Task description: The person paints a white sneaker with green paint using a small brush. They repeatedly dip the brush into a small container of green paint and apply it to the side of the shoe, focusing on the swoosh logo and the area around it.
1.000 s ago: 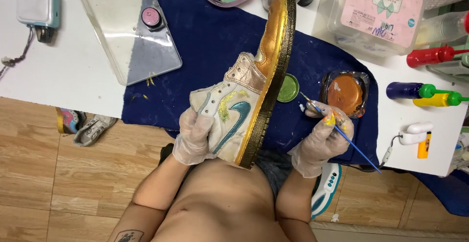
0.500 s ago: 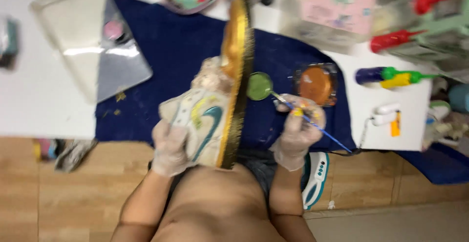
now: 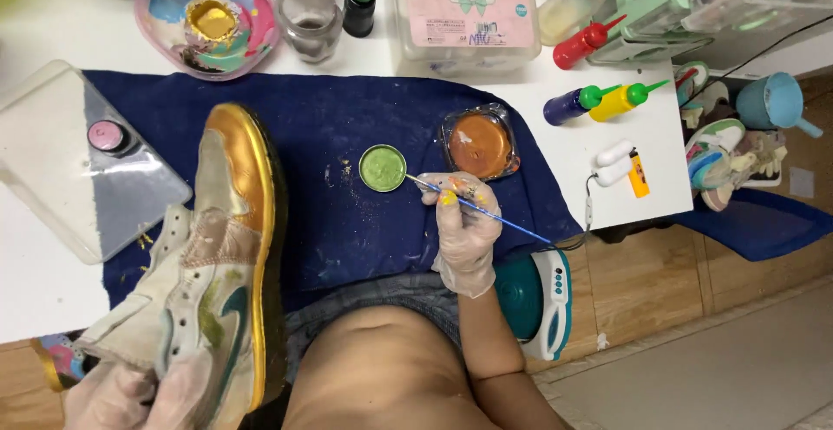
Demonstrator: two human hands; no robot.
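My left hand point(image 3: 130, 395), in a thin clear glove, grips the heel end of a white sneaker point(image 3: 213, 265) with a gold sole edge and a teal swoosh, held on its side at the lower left. In my gloved right hand point(image 3: 464, 226) is a thin blue paintbrush point(image 3: 486, 211). The brush tip reaches the small round lid of green paint point(image 3: 383, 168) on the dark blue cloth point(image 3: 347, 222). A square dish of orange-brown paint point(image 3: 479, 144) sits just right of the green lid.
A palette bowl with gold and mixed colours point(image 3: 208, 22), a glass jar point(image 3: 308, 18), a green-capped bottle point(image 3: 358, 0), a pink-lidded box point(image 3: 464, 13) and squeeze bottles point(image 3: 599, 100) line the back. A clear tray with a small pink pot point(image 3: 108, 137) lies left.
The camera view shifted left and closer. The sneaker dropped to the lower left, away from the brush hand. The brush tip moved to the green paint lid.
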